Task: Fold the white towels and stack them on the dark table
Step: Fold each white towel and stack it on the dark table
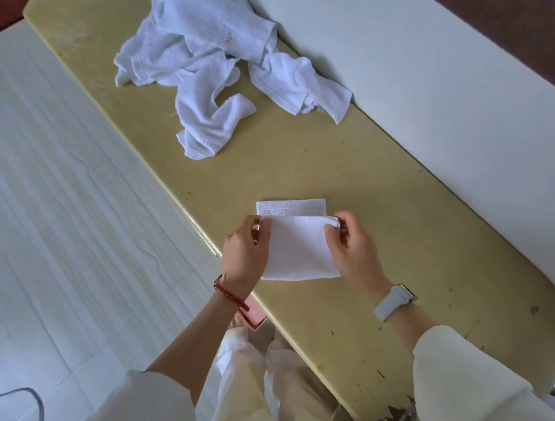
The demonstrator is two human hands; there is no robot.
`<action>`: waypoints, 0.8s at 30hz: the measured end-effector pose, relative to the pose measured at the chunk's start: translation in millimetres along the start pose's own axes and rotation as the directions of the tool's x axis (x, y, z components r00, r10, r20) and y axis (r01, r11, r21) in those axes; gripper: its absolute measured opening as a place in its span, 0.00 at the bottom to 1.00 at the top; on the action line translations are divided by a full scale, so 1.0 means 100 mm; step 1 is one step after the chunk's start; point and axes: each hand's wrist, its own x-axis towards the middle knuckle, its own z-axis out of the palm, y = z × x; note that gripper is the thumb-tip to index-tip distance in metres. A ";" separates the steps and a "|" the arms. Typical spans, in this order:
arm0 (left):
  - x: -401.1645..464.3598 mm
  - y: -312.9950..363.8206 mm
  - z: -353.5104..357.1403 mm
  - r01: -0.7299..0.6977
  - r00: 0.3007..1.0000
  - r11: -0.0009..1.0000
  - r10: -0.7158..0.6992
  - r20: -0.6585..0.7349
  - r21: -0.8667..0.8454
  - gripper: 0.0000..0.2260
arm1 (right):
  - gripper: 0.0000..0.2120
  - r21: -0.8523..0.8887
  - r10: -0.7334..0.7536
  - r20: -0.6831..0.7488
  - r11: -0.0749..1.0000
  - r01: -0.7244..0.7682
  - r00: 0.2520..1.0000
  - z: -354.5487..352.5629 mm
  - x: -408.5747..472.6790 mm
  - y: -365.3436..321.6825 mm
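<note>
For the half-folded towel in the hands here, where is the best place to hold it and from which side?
Hold the towel by its two upper corners, one from each side, as the left hand and right hand pinch them now. The folded flap is a flat rectangle, so corner grips likely keep its edge straight while it is laid over the strip beneath.

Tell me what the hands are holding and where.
Both hands, left hand and right hand, pinch the folded towel at its two far corners.
</note>
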 end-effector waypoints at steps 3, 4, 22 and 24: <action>0.15 0.06 0.05 0.030 1.000 0.999 -0.029 -0.009 0.039 0.11 | 0.03 0.021 0.030 0.003 0.999 -0.030 1.000 0.03 0.18 -0.10; 0.20 0.07 0.06 0.044 0.999 0.997 -0.044 -0.014 0.060 0.11 | 0.04 0.011 0.032 -0.004 0.999 -0.032 0.999 0.05 0.24 -0.11; 0.44 0.02 0.11 0.141 0.990 0.928 -0.137 -0.036 0.345 0.11 | 0.05 -0.242 0.055 -0.115 0.967 -0.081 0.992 0.32 0.53 -0.02; 0.46 0.04 0.09 0.133 0.991 0.914 -0.134 -0.023 0.384 0.12 | 0.05 -0.258 0.033 -0.125 0.964 -0.065 0.992 0.33 0.53 -0.01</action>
